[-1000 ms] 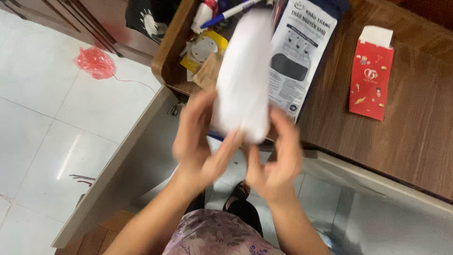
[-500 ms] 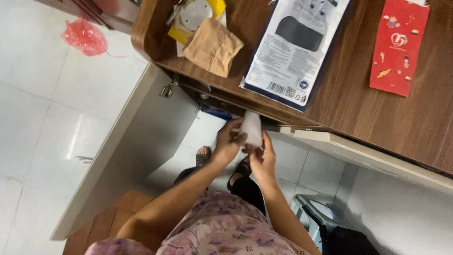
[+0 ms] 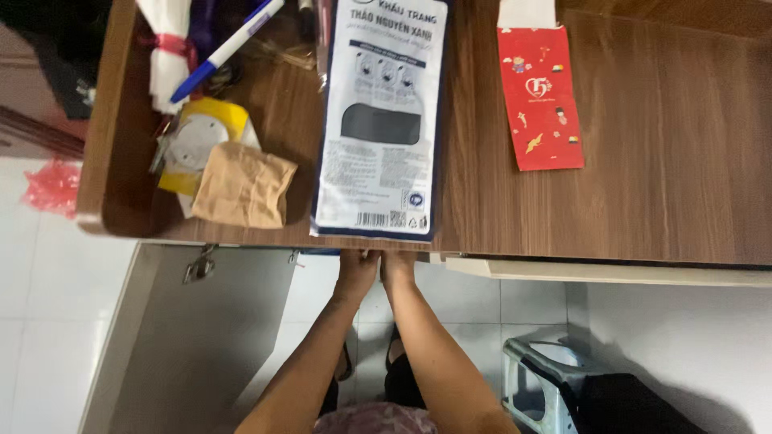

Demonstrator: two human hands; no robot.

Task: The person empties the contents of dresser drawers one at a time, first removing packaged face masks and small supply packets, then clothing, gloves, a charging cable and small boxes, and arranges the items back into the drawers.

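Both hands, left hand (image 3: 356, 269) and right hand (image 3: 397, 268), tucked under desk edge (image 3: 563, 249), fingers hidden, grip unclear. Nearest: mask packet (image 3: 376, 120), overhanging, could get knocked off by rising knuckles.

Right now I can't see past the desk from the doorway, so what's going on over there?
A person is reaching both arms under the front edge of a wooden desk. The left hand and right hand sit side by side at the edge, their fingers hidden beneath it, so any hold can't be told. On top lie a white and blue flat packet, a red envelope, a brown paper bag and a pen.
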